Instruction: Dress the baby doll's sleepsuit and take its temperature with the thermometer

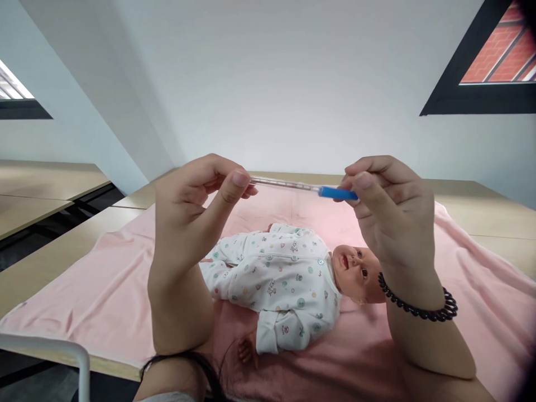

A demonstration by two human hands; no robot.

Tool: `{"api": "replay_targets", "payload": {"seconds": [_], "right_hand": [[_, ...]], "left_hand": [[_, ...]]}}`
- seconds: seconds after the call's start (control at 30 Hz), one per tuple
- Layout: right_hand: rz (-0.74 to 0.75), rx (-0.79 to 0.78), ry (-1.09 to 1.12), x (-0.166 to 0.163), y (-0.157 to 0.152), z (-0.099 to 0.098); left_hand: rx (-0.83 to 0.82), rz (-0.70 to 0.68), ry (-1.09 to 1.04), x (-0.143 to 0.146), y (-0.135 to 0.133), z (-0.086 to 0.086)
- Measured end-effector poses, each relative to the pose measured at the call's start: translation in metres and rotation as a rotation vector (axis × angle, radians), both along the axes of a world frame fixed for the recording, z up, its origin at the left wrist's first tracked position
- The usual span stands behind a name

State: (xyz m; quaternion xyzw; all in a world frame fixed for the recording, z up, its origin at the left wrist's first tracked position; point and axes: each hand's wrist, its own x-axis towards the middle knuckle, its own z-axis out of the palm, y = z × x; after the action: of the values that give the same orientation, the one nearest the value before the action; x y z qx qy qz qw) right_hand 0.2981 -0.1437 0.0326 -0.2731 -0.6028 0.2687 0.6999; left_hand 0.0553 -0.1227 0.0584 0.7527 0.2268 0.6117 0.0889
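Observation:
I hold a slim glass thermometer [288, 185] level in front of me, above the table. My left hand [195, 206] pinches its clear tip end between thumb and fingers. My right hand [389, 209] pinches the blue end [337, 193]; a black bead bracelet [419, 307] circles that wrist. Below and behind the hands a baby doll [285, 279] in a white patterned romper lies on its back on a pink blanket [84, 285], head to the right.
The blanket covers a light wooden table [50, 257]. More wooden tables [46, 178] stand at the left. A white metal rail [62, 352] shows at the lower left. A white wall rises behind, with a dark-framed window [489, 61] at upper right.

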Motion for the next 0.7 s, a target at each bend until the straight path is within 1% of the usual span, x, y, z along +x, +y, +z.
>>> {"api": "replay_targets", "payload": {"seconds": [0.17,0.27,0.4,0.47,0.53,0.6,0.7], "right_hand": [[0.011,-0.049,-0.094,-0.0006,-0.0005,-0.0005],[0.009,-0.07,-0.132,0.0005,-0.0021,0.0],[0.053,-0.118,-0.216,0.0023,-0.0018,0.0006],[0.078,-0.094,-0.194,0.0019,-0.0014,0.001],[0.086,-0.035,-0.122,0.0008,-0.0014,0.0014],[0.057,0.012,-0.072,-0.0001,-0.0017,0.0016],[-0.008,0.035,-0.049,-0.0007,-0.001,0.0013]], "left_hand": [[0.158,0.036,-0.081,0.0,0.0067,-0.0028],[0.164,0.047,-0.101,0.0019,0.0067,-0.0029],[0.151,0.048,-0.155,0.0068,0.0043,-0.0018],[0.136,0.066,-0.174,0.0084,0.0036,-0.0016],[0.118,0.074,-0.161,0.0083,0.004,-0.0024],[0.102,0.06,-0.134,0.0072,0.0062,-0.0041],[0.091,0.037,-0.092,0.0061,0.0108,-0.0063]]}}
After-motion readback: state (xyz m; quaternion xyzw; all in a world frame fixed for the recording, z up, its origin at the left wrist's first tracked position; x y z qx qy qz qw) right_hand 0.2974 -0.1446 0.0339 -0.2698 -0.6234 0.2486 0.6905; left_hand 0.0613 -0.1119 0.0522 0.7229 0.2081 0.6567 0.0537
